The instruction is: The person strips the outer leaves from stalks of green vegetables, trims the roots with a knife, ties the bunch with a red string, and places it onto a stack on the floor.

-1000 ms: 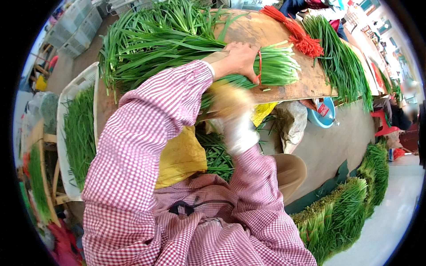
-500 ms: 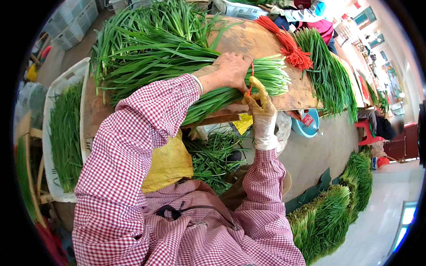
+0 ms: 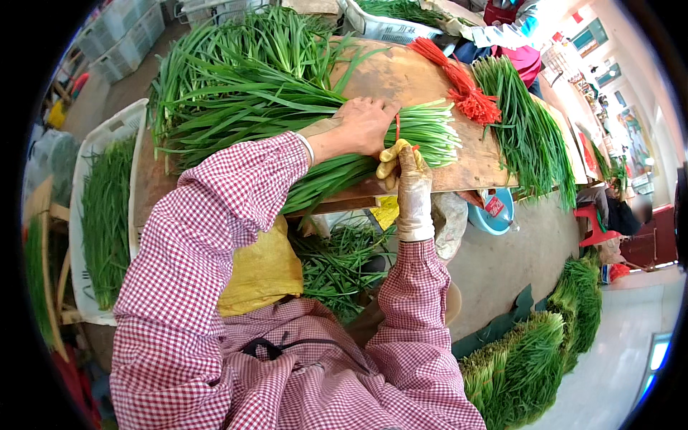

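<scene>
Left hand [image 3: 362, 127], bare, clasped over the bundle [image 3: 430, 135], just left of its red tie [image 3: 398, 127]. Right hand [image 3: 407, 166], gloved, fingers curled closed, seems to pinch the tie at the bundle's near side; fingertips partly hidden, exact hold unclear. Bundle lies on table [image 3: 387, 75] near front edge, pale stem ends right, leaves left. Loose greens [image 3: 251, 46] beyond, at left; red strands [image 3: 473, 100] beyond the stem ends.
</scene>
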A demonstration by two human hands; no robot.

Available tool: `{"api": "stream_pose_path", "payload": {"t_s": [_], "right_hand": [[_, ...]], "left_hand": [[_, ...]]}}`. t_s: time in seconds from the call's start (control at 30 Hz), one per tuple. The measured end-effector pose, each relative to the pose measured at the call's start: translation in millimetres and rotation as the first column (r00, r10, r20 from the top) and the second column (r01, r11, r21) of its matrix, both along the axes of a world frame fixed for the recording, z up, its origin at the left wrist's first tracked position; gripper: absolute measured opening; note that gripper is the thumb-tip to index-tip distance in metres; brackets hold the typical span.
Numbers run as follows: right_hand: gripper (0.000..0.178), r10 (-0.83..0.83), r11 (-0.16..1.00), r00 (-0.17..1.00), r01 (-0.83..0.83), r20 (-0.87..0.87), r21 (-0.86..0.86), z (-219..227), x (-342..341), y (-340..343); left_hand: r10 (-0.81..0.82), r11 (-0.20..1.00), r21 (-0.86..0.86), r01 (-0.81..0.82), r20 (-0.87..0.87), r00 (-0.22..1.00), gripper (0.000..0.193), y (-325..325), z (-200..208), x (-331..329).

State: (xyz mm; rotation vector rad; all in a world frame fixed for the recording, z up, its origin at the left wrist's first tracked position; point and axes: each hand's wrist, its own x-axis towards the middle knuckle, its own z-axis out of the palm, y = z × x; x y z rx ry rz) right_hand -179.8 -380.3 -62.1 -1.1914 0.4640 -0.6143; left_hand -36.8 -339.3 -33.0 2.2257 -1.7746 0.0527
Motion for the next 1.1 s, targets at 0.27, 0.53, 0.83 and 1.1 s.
{"api": "stream_pose_path", "payload": {"t_s": [0.27,0.53,0.83,1.1], "right_hand": [[0.019,0.203,0.978,0.977,-0.199,0.066,-0.071,4,-6,-7],[0.026,0.100,0.987,0.993,-0.107,-0.058,-0.123,7,-8,-4],[0.026,-0.181,0.957,0.979,0.153,-0.095,-0.248,1,2,4],[0.029,-0.399,0.904,0.917,0.390,-0.017,-0.174,-15,2,36]], "left_hand": [[0.015,1.000,0.004,-0.015,0.005,1.000,0.074,-1,2,-3],[0.008,0.999,0.041,-0.008,0.012,1.000,0.084,2,3,-1],[-0.072,0.993,-0.071,0.095,0.276,0.958,0.086,0,-7,-19],[0.003,0.975,-0.221,0.028,0.142,0.990,0.091,-2,-22,-20]]}}
